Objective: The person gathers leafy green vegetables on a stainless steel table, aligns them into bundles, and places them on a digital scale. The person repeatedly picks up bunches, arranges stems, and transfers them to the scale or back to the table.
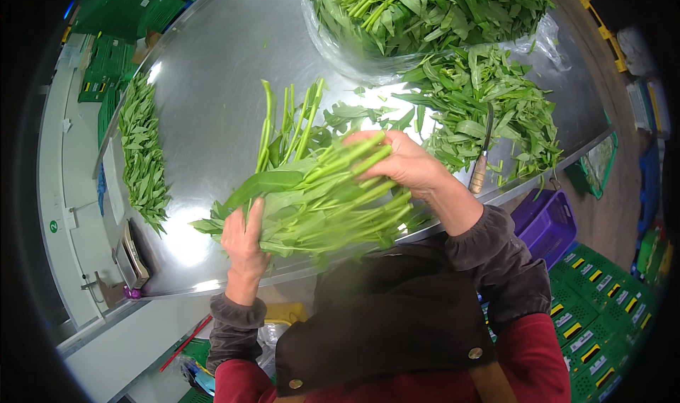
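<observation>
A bunch of leafy green stems [324, 206], which looks like water spinach, is held across my front. My left hand [244, 238] grips its leafy end, thumb on top. At the cut-stem end, my right hand [398, 161] has its fingers around some of the stems. Just beyond the bunch, more stems [292, 121] lie on the steel table [212, 89], cut ends pointing away from me. A knife [483, 153] with a wooden handle and dark curved blade rests to the right of my right hand, partly against loose leaves [489, 95].
A large pile of greens [425, 10] sits on clear plastic [340, 52] at the back. At the left edge lies a neat row of greens [142, 148], with a boxlike object [133, 259] nearer me. Right of the table are a purple crate [547, 225] and stacked green crates [595, 318].
</observation>
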Demonstrator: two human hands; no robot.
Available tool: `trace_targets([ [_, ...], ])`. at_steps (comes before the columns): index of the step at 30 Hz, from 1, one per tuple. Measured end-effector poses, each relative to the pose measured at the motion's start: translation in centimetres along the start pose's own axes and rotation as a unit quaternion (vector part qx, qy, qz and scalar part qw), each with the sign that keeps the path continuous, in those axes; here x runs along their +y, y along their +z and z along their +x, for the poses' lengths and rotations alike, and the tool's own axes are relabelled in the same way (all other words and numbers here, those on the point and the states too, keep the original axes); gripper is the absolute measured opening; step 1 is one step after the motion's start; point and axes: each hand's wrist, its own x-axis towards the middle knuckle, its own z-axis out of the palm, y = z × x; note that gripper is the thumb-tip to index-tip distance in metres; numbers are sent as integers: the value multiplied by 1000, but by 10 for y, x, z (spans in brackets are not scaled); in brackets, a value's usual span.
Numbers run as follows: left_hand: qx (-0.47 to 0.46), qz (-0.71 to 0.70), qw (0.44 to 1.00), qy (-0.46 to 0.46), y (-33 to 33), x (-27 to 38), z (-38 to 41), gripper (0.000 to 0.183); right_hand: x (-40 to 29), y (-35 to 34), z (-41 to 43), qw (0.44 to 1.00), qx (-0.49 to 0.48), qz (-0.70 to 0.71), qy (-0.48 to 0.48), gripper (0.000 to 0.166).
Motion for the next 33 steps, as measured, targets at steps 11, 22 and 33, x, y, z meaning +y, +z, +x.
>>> trace_targets([
  [11, 8, -35, 999, -22, -4, 1, -8, 73, -15, -82, -46, 984, -72, 160, -30, 46],
  [22, 55, -1, 998, -16, 2, 4, 10, 72, 1, -6, -18, 984, 97, -147, -7, 73],
  [33, 11, -7, 999, -35, 6, 3, 2, 72, 6, -4, -25, 990, 3, -141, -3, 87],
])
